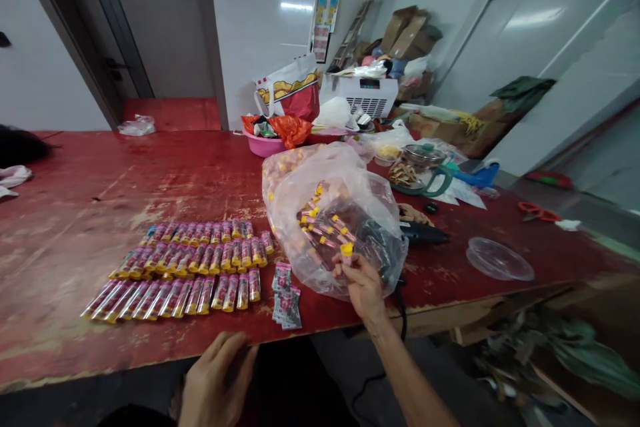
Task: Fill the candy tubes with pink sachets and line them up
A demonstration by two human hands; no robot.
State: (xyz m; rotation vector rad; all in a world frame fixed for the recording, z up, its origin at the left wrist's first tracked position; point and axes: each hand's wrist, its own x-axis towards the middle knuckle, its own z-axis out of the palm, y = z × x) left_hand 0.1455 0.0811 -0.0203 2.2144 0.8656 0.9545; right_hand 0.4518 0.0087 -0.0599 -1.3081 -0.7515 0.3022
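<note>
My right hand (363, 283) is at the near edge of a large clear plastic bag (285, 197), its fingers closed on a small tube with a yellow cap (347, 250). Inside the bag lie several pink tubes (320, 233) with yellow caps. My left hand (217, 377) hangs at the table's front edge, fingers bent and apart, with nothing seen in it. Beyond it, three rows of pink and yellow tubes (195, 257) lie side by side on the red table (100, 193). Small pink and grey sachets (287, 303) lie between the rows and the bag.
Behind the bag stands a pink basin (265, 145) with orange plastic. To the right are a glass pot (423, 167), a black tool (425, 233) with a cord, clear round lids (500, 259) and red scissors (539, 212). Dark hair shows at the far left edge.
</note>
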